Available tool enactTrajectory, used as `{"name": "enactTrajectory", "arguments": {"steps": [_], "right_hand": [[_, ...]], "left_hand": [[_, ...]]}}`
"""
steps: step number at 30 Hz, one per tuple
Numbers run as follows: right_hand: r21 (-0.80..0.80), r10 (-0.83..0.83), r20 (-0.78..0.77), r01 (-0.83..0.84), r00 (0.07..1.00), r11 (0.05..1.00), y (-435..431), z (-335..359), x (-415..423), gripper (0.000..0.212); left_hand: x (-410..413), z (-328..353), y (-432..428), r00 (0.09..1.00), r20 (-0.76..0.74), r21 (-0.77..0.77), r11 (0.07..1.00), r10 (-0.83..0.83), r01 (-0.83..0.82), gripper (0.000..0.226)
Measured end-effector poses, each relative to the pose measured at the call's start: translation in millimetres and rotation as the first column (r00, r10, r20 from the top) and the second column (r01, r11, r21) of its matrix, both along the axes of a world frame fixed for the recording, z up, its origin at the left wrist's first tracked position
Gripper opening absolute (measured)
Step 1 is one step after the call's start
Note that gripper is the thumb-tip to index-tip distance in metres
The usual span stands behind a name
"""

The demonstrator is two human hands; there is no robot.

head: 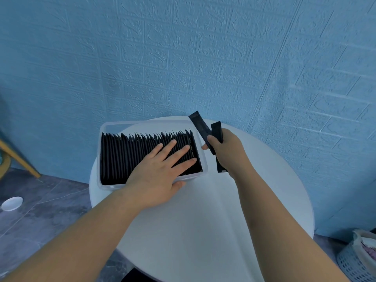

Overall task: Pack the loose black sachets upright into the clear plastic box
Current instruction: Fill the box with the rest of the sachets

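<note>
- Sachets (132, 155) are packed upright in one long row inside the box (146, 124), at the bench's (203, 220) far left.
- Left hand (160, 174) is laid flat on the row, fingers (180, 152) straight and spread.
- Two loose sachets (200, 129) are gripped in the right hand's (227, 153) curled fingers, just right of the box.
- One basket (354, 265) and one white disc (12, 203) are seen on the floor (50, 200).

The sachets (142, 155) are black, in a clear box (114, 127). The table (203, 210) is white (plain), and the wall (183, 58) is blue with a brick pattern.
</note>
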State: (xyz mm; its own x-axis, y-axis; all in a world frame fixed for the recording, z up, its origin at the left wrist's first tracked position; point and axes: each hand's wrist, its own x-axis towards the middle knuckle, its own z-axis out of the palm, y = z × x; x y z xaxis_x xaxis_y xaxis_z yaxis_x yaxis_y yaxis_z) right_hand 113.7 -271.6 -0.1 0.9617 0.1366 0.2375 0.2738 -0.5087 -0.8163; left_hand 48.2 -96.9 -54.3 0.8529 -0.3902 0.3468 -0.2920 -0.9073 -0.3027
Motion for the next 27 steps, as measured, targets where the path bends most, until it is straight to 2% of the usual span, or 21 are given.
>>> {"name": "enactTrajectory", "arguments": {"steps": [4, 6, 13, 16, 18, 22, 27], "right_hand": [[0.083, -0.051, 0.000, 0.051, 0.999, 0.995, -2, 2, 4, 0.008], [0.096, -0.089, 0.011, 0.088, 0.996, 0.991, -2, 4, 6, 0.014], [-0.064, -0.074, 0.071, 0.079, 0.995, 0.995, -1, -1, 3, 0.027], [-0.218, -0.064, 0.089, 0.082, 0.994, 0.972, -1, -1, 1, 0.029], [-0.312, -0.054, 0.110, 0.086, 0.992, 0.946, 0, -1, 0, 0.029], [-0.317, -0.044, 0.136, 0.085, 0.990, 0.945, 3, -3, -2, 0.026], [-0.371, -0.015, 0.121, 0.059, 0.993, 0.927, 6, -5, -4, 0.033]], "left_hand": [[1, 0, 1, 1.000, -0.014, 0.008, 1.000, 0.012, -0.012, 0.056], [1, 1, 1, 0.999, -0.031, 0.012, 1.000, 0.017, -0.017, 0.056], [-3, 6, -1, 0.993, -0.114, -0.029, 1.000, 0.008, -0.011, 0.060], [-3, 4, -2, 0.992, -0.124, -0.048, 0.999, 0.003, -0.009, 0.067], [-3, 1, -2, 0.996, -0.085, -0.066, 0.998, -0.010, 0.005, 0.059], [-4, 4, -5, 0.993, -0.113, -0.044, 0.999, 0.013, -0.018, 0.058], [-4, 2, -2, 0.998, -0.065, -0.046, 0.999, -0.001, -0.002, 0.063]]}}
